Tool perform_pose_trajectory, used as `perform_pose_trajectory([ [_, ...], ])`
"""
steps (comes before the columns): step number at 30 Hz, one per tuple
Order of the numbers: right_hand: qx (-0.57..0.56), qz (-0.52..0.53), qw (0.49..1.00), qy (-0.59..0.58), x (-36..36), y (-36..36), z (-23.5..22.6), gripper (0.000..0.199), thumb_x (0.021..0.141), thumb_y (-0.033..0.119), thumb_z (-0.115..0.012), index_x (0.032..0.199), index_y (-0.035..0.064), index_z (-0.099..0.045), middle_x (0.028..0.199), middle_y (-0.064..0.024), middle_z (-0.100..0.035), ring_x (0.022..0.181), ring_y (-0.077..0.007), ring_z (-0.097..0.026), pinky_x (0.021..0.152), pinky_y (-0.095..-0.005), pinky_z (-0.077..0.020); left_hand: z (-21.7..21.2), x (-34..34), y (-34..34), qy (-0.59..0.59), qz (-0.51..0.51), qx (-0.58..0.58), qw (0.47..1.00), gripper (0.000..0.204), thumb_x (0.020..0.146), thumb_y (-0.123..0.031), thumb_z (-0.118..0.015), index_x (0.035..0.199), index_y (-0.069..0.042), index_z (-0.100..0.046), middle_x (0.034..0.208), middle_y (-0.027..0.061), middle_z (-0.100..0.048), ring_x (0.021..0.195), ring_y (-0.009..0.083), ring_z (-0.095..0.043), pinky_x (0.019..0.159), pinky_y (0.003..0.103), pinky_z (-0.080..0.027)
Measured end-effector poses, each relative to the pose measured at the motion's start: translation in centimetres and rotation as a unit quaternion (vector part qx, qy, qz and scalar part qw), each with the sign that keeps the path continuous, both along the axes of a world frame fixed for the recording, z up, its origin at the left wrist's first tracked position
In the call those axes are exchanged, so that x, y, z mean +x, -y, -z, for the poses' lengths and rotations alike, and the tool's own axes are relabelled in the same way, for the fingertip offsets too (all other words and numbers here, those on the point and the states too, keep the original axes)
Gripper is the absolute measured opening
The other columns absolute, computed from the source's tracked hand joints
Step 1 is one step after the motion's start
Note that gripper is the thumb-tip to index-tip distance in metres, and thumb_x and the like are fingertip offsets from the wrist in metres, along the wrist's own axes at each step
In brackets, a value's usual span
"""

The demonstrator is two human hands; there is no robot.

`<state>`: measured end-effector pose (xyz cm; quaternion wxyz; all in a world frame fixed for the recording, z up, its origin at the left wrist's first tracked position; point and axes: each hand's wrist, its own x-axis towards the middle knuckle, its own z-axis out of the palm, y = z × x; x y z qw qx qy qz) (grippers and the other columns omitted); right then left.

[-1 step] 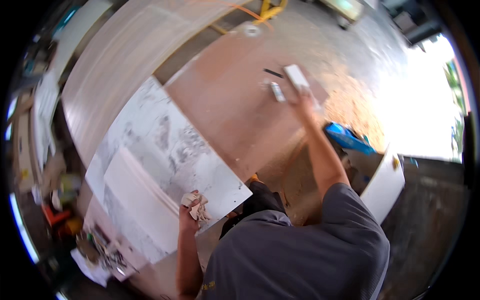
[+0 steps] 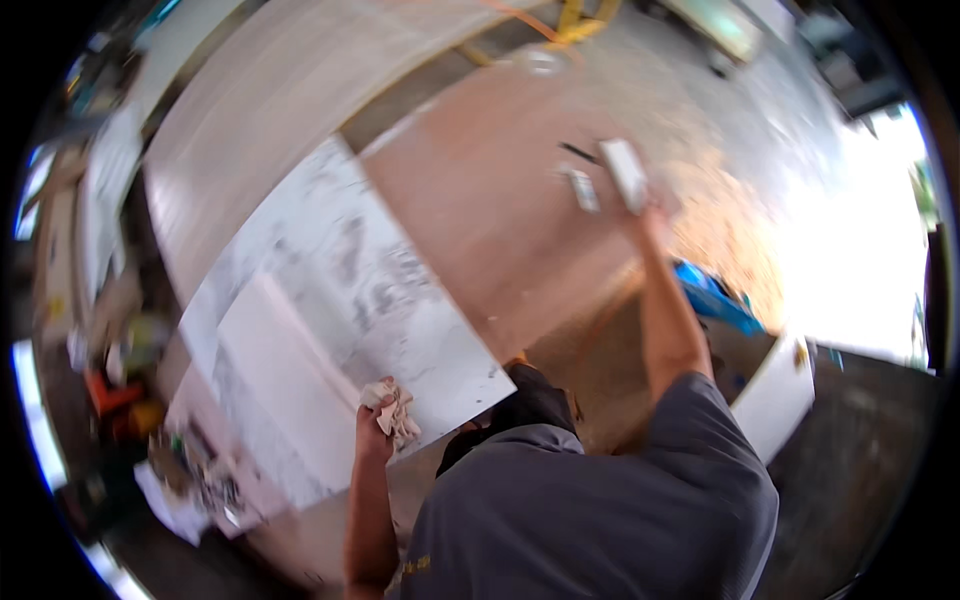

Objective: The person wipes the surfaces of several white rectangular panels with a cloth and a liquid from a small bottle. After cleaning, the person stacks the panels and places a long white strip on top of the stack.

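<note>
A crumpled beige cloth (image 2: 398, 412) is bunched in my left hand (image 2: 371, 436), close to the near edge of a white board with grey marbling (image 2: 400, 300). On that board, beside the cloth, rests a paler rectangular panel (image 2: 275, 360). My right arm stretches far out over a brown board (image 2: 480, 190). There my right hand (image 2: 652, 208), blurred by motion, grips the near end of a long white box (image 2: 622, 172). Left of the box lie a small white tube (image 2: 583, 190) and a thin black stick (image 2: 578, 152).
A large wood-grain sheet (image 2: 290, 100) extends along the far left. Sawdust (image 2: 730, 220) covers the floor at right, near a blue bag (image 2: 715, 297). A white panel (image 2: 775, 405) stands right of me. Tools and clutter (image 2: 200, 475) sit at lower left; a yellow frame (image 2: 580, 22) stands beyond.
The whole view has shifted, so the boards sit slightly farther right. The white box in my right hand has come slightly nearer relative to the tube and stick. My left hand still holds the cloth.
</note>
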<state>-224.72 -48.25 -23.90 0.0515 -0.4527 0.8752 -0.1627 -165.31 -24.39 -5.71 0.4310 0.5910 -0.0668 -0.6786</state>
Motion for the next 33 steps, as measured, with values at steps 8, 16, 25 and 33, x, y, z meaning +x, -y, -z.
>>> perform_pose_trajectory([
  [8,-0.106,-0.121,0.921,0.355,-3.1,-2.3,-0.8,0.056,0.090,0.013,-0.068,0.144,0.0070,-0.051,0.132,-0.0147,-0.061,0.113,-0.0279,-0.062,0.093,-0.0413,-0.0504,-0.7,24.6,-16.6,0.382,-0.116,0.080,0.914,0.015,0.088,-0.004,-0.057,0.103,-0.004,-0.057,0.083,0.0091,-0.061,0.050,0.0197,-0.056,0.041,0.035,-0.045],
  [16,-0.019,-0.154,0.467,0.870,31.1,-11.8,-13.7,0.064,0.092,0.022,-0.062,0.147,0.0008,-0.039,0.137,-0.0223,-0.055,0.116,-0.0301,-0.063,0.089,-0.0391,-0.0565,4.6,43.0,-22.8,0.695,0.026,0.071,0.715,0.084,0.064,-0.011,-0.083,0.139,-0.005,-0.046,0.117,0.0226,-0.063,0.110,0.0354,-0.060,0.096,0.046,-0.049],
  [25,0.161,-0.182,0.565,0.788,61.3,-25.0,-18.4,0.058,0.093,0.008,-0.061,0.145,-0.0020,-0.039,0.128,-0.0155,-0.061,0.111,-0.0288,-0.065,0.094,-0.0383,-0.0542,8.9,63.2,-28.8,0.647,0.117,0.202,0.725,0.081,0.066,-0.009,-0.081,0.140,-0.011,-0.047,0.131,0.0180,-0.058,0.121,0.0378,-0.056,0.100,0.043,-0.048],
  [33,0.150,-0.174,0.628,0.744,68.2,-28.0,-16.7,0.063,0.093,0.005,-0.063,0.149,-0.0026,-0.036,0.136,-0.0146,-0.055,0.123,-0.0227,-0.056,0.106,-0.0345,-0.0440,10.2,61.9,-29.4,0.823,0.111,0.099,0.548,0.066,0.073,-0.016,-0.079,0.134,-0.013,-0.055,0.134,0.0162,-0.054,0.126,0.0370,-0.052,0.104,0.046,-0.043],
])
